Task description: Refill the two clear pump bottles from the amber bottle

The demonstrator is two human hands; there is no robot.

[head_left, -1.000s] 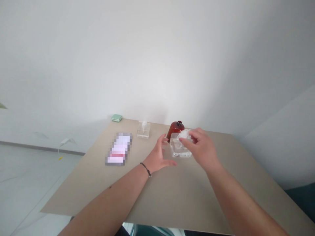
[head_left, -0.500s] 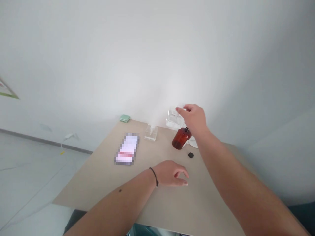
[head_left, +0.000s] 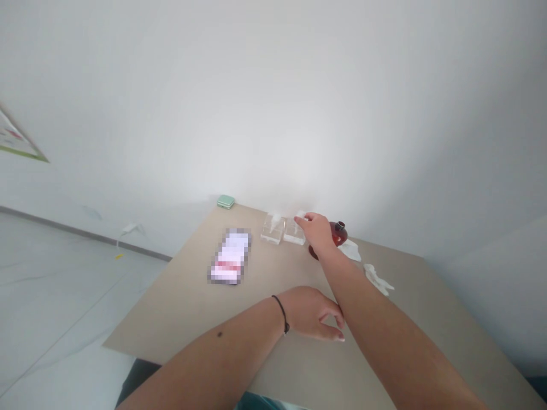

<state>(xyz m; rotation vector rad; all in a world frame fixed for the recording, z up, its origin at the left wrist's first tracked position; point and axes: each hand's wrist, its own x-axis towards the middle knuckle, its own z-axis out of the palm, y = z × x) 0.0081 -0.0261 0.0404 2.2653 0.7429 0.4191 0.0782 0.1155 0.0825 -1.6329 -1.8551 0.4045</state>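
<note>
My right hand (head_left: 318,232) reaches far across the beige table (head_left: 179,307) and grips a clear square glass bottle (head_left: 294,232) by its white top. The bottle stands on the table right next to a second clear glass bottle (head_left: 272,229). Behind my right hand sits a brown amber bottle (head_left: 339,233), partly hidden by the hand. My left hand (head_left: 314,312) rests on the table nearer to me, fingers curled loosely, with nothing visible in it. A black band circles its wrist.
A pixelated flat item (head_left: 229,256) lies left of the bottles. A small green case (head_left: 225,201) sits at the far table edge by the white wall. Crumpled white tissue (head_left: 378,279) lies right of the amber bottle.
My right hand has carried the clear bottle from up in the air down onto the table beside the other clear bottle. My left hand has drawn back slightly toward me.
</note>
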